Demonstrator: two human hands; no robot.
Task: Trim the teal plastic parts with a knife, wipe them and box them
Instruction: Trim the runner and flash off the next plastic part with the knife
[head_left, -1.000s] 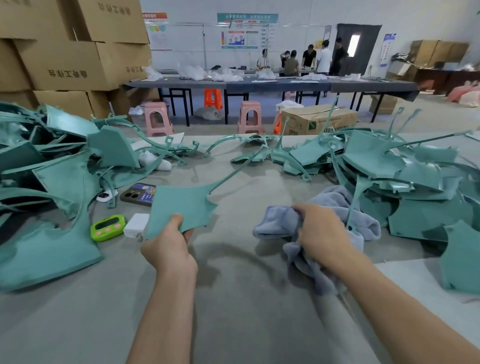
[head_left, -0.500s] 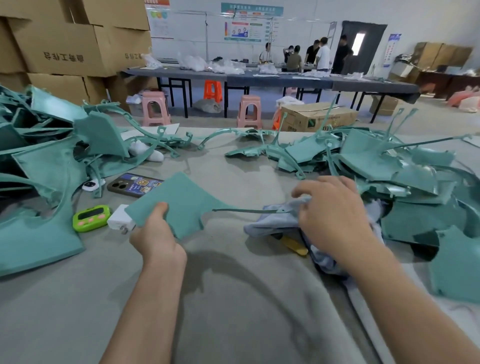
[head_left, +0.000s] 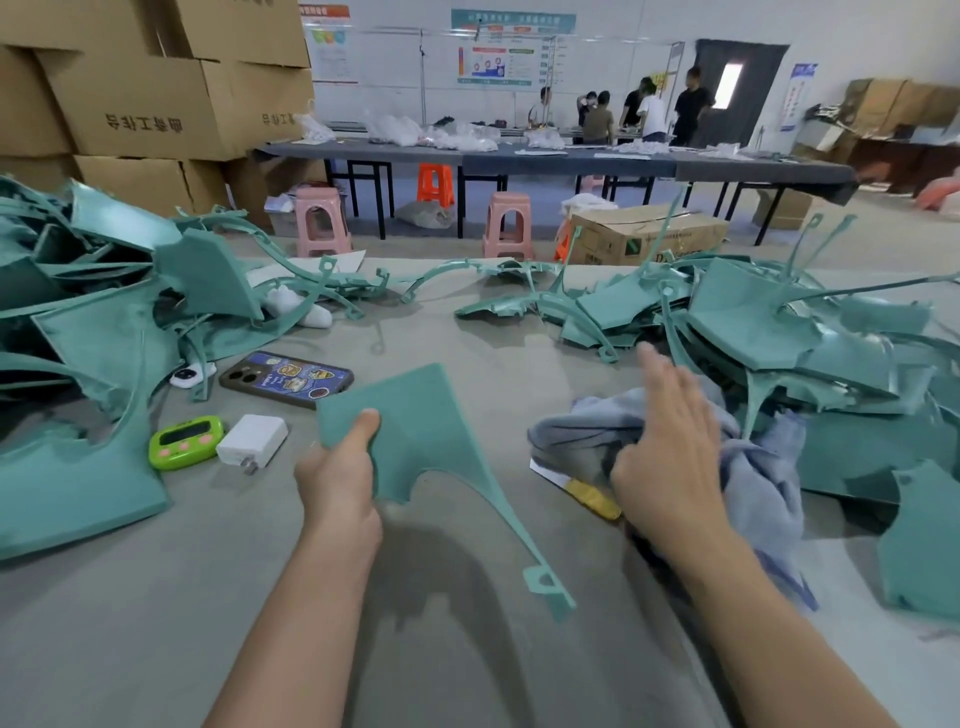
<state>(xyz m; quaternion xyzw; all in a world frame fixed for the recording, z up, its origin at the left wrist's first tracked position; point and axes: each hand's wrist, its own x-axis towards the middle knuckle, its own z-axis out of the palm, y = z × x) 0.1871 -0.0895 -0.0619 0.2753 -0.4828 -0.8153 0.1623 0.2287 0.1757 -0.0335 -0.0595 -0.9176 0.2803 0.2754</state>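
My left hand (head_left: 340, 480) pinches a flat teal plastic part (head_left: 415, 423) by its near-left corner, thumb on top; the part's thin runner curves down toward me and ends in a small tab. My right hand (head_left: 670, 441) lies with straight fingers on a crumpled blue-grey cloth (head_left: 748, 467), holding nothing. A yellow-handled knife (head_left: 587, 493) pokes out from under the cloth, just left of that hand. Heaps of teal parts lie at the left (head_left: 104, 322) and at the right (head_left: 779, 332) of the grey table (head_left: 156, 634).
A phone (head_left: 288, 379), a green timer (head_left: 184, 441), a white charger (head_left: 252, 441) and a small white device (head_left: 189, 375) lie left of the held part. A cardboard box (head_left: 649, 234) stands beyond the table's far edge, stacked cartons (head_left: 135, 104) at the back left, stools and people farther off.
My left hand has turned the teal part so its runner swung from pointing away, past the right, to pointing at me. My right hand let go of the cloth and now lies flat on it.
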